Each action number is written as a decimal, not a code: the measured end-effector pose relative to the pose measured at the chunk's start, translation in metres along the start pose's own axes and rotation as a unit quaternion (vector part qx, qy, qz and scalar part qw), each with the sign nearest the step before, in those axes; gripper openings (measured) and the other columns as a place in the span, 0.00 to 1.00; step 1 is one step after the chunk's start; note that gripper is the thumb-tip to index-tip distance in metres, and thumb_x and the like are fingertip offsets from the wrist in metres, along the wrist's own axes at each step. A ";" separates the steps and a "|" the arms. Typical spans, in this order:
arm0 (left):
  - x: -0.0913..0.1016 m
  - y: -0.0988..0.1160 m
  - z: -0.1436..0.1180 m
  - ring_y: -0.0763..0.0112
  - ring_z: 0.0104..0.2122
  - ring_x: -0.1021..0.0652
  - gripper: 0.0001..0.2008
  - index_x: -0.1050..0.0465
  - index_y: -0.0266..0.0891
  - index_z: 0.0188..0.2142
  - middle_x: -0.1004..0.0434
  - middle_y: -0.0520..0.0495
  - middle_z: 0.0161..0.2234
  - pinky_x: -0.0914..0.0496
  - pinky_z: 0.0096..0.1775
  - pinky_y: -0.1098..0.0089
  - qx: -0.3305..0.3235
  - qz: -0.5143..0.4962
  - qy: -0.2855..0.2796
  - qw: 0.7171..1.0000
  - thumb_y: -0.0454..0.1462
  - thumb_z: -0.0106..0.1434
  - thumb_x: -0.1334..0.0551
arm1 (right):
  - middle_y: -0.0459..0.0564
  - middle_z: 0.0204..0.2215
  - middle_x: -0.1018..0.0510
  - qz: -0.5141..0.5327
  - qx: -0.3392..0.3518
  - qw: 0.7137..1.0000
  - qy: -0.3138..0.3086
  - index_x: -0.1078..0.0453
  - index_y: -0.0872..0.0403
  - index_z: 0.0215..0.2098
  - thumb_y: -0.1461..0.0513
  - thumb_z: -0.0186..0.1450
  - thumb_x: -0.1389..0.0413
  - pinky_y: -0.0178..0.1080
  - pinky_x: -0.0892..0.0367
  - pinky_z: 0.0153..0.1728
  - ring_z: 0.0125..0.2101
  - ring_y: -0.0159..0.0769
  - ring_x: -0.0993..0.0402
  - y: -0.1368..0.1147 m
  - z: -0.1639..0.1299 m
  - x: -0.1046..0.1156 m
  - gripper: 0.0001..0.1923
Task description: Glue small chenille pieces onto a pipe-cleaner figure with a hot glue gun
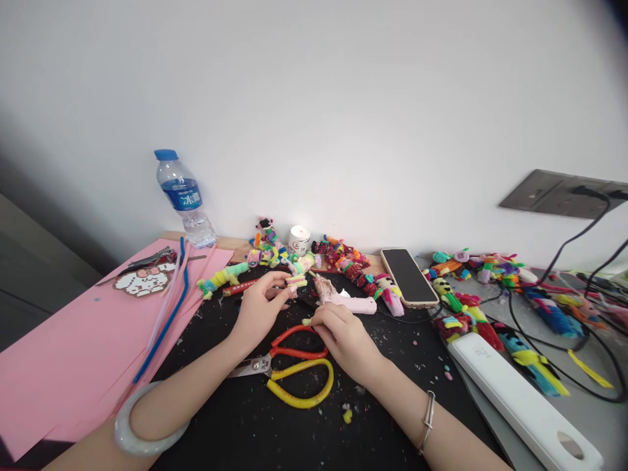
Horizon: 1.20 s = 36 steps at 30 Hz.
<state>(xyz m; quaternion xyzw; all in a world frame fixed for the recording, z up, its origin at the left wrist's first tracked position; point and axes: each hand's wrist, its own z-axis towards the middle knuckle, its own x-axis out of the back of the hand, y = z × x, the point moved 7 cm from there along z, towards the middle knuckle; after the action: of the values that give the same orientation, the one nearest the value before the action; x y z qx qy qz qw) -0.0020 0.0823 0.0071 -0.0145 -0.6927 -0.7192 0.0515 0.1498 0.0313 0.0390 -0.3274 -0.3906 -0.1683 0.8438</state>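
Observation:
My left hand (pixel 262 304) is closed, pinching a small fuzzy pink and yellow pipe-cleaner figure (pixel 296 282) between thumb and fingertips. Just below and to the right, my right hand (pixel 346 340) is closed on a tiny pale yellow-green fuzzy piece (pixel 307 321). Behind the right hand lies a pink glue gun (pixel 356 305), its tip end smeared brownish. Scissors (pixel 299 386) with one red and one yellow handle lie on the black mat (pixel 235 425), beneath and beside the right fingers.
Pink paper (pixel 73 340) carries loose pipe cleaners (pixel 184 281) on the left. A water bottle (pixel 184 196) stands at the wall. Behind are a small white cup (pixel 299 239) and a phone (pixel 409 278). Pipe-cleaner dolls (pixel 527 356), cables and a long white device (pixel 520 399) occupy the right.

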 end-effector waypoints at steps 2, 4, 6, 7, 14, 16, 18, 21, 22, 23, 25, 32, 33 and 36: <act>0.000 0.001 0.000 0.63 0.36 0.20 0.15 0.31 0.40 0.41 0.23 0.45 0.39 0.24 0.31 0.68 -0.003 -0.001 -0.004 1.000 0.43 0.55 0.38 | 0.50 0.32 0.24 -0.015 -0.005 1.000 0.007 0.32 0.54 0.36 0.67 0.68 0.53 0.38 0.33 0.37 0.33 0.35 0.29 -0.001 0.000 0.003 0.09; 0.000 0.001 -0.001 0.63 0.36 0.20 0.16 0.31 0.40 0.42 0.23 0.46 0.38 0.24 0.31 0.68 -0.006 -0.006 -0.010 1.000 0.44 0.56 0.38 | 0.50 0.32 0.23 -0.032 -0.007 0.999 0.024 0.31 0.54 0.38 0.66 0.68 0.52 0.39 0.33 0.37 0.33 0.36 0.28 0.000 -0.001 0.006 0.08; -0.001 0.001 -0.001 0.63 0.36 0.20 0.16 0.31 0.40 0.42 0.23 0.46 0.38 0.24 0.32 0.67 -0.010 -0.012 -0.018 1.000 0.44 0.56 0.37 | 0.50 0.33 0.22 -0.038 -0.004 0.998 0.047 0.31 0.54 0.41 0.66 0.67 0.51 0.39 0.32 0.38 0.34 0.36 0.28 0.001 -0.002 0.010 0.08; -0.001 0.001 -0.001 0.64 0.36 0.20 0.16 0.31 0.39 0.42 0.23 0.46 0.38 0.24 0.32 0.67 -0.012 -0.015 -0.021 1.000 0.44 0.56 0.37 | 0.51 0.33 0.22 -0.037 -0.001 0.998 0.058 0.31 0.54 0.42 0.66 0.67 0.51 0.39 0.31 0.38 0.34 0.36 0.27 0.002 -0.003 0.011 0.09; -0.006 0.001 -0.003 0.64 0.35 0.20 0.14 0.32 0.39 0.42 0.23 0.46 0.37 0.24 0.33 0.66 -0.024 -0.011 -0.046 0.999 0.41 0.56 0.38 | 0.53 0.46 0.24 0.010 -0.008 0.996 0.090 0.37 0.51 0.55 0.69 0.68 0.57 0.39 0.30 0.46 0.46 0.35 0.27 0.002 -0.003 0.021 0.19; -0.008 0.004 -0.005 0.64 0.34 0.20 0.13 0.31 0.39 0.41 0.22 0.46 0.36 0.24 0.34 0.65 -0.036 0.003 -0.054 0.998 0.40 0.56 0.38 | 0.53 0.45 0.24 0.018 -0.009 0.994 0.107 0.36 0.51 0.54 0.69 0.68 0.57 0.39 0.30 0.46 0.46 0.35 0.27 0.001 -0.004 0.024 0.19; -0.010 0.007 -0.007 0.65 0.35 0.20 0.12 0.31 0.40 0.41 0.22 0.46 0.35 0.24 0.36 0.64 -0.057 0.024 -0.059 0.996 0.39 0.56 0.39 | 0.52 0.41 0.21 0.022 -0.018 0.992 0.121 0.32 0.52 0.49 0.68 0.68 0.54 0.37 0.28 0.42 0.42 0.35 0.24 0.003 -0.005 0.025 0.15; -0.011 0.010 -0.010 0.65 0.37 0.20 0.11 0.29 0.41 0.40 0.21 0.47 0.37 0.26 0.42 0.63 -0.089 0.059 -0.064 0.992 0.38 0.57 0.39 | 0.48 0.32 0.19 0.025 -0.055 0.991 0.123 0.29 0.51 0.39 0.65 0.66 0.48 0.35 0.27 0.34 0.32 0.35 0.22 0.010 -0.008 0.024 0.07; -0.012 0.011 -0.011 0.65 0.38 0.20 0.11 0.29 0.41 0.40 0.21 0.47 0.38 0.26 0.43 0.63 -0.097 0.068 -0.067 0.991 0.38 0.57 0.40 | 0.47 0.30 0.19 0.027 -0.067 0.990 0.123 0.28 0.51 0.37 0.64 0.65 0.47 0.34 0.27 0.31 0.30 0.35 0.22 0.011 -0.009 0.023 0.05; -0.013 0.011 -0.011 0.64 0.38 0.20 0.11 0.29 0.41 0.41 0.21 0.47 0.38 0.26 0.43 0.63 -0.103 0.075 -0.070 0.989 0.38 0.57 0.40 | 0.46 0.28 0.19 0.030 -0.073 0.989 0.123 0.28 0.51 0.35 0.64 0.65 0.46 0.34 0.28 0.30 0.28 0.34 0.22 0.012 -0.009 0.024 0.05; -0.013 0.012 -0.011 0.64 0.39 0.20 0.11 0.29 0.41 0.41 0.20 0.46 0.38 0.26 0.43 0.63 -0.110 0.086 -0.073 0.988 0.38 0.58 0.40 | 0.47 0.28 0.20 0.042 -0.066 0.988 0.134 0.28 0.51 0.32 0.64 0.64 0.45 0.35 0.28 0.31 0.29 0.35 0.22 0.010 -0.008 0.027 0.04; -0.016 0.016 -0.014 0.65 0.38 0.20 0.10 0.28 0.42 0.41 0.20 0.47 0.38 0.26 0.40 0.67 -0.133 0.131 -0.087 0.979 0.39 0.59 0.40 | 0.46 0.26 0.21 0.091 -0.090 0.977 0.170 0.28 0.53 0.30 0.66 0.62 0.44 0.34 0.29 0.29 0.27 0.33 0.25 0.011 -0.006 0.035 0.05; -0.016 0.017 -0.014 0.65 0.38 0.20 0.10 0.28 0.42 0.40 0.20 0.47 0.38 0.25 0.40 0.67 -0.136 0.135 -0.090 0.977 0.40 0.59 0.40 | 0.46 0.26 0.21 0.102 -0.098 0.976 0.163 0.28 0.52 0.30 0.66 0.62 0.44 0.34 0.29 0.29 0.27 0.33 0.24 0.014 -0.006 0.033 0.05; -0.017 0.018 -0.015 0.64 0.38 0.20 0.11 0.27 0.43 0.40 0.20 0.47 0.37 0.25 0.39 0.67 -0.140 0.146 -0.096 0.975 0.42 0.59 0.40 | 0.47 0.28 0.20 0.138 -0.126 0.972 0.145 0.27 0.52 0.32 0.66 0.62 0.45 0.34 0.28 0.31 0.28 0.33 0.23 0.022 -0.009 0.025 0.05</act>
<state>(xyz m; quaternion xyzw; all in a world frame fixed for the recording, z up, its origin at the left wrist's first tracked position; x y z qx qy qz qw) 0.0178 0.0674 0.0224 -0.1914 -0.5771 -0.7892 0.0867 0.1825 0.0403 0.0446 -0.4539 -0.1909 -0.1435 0.8585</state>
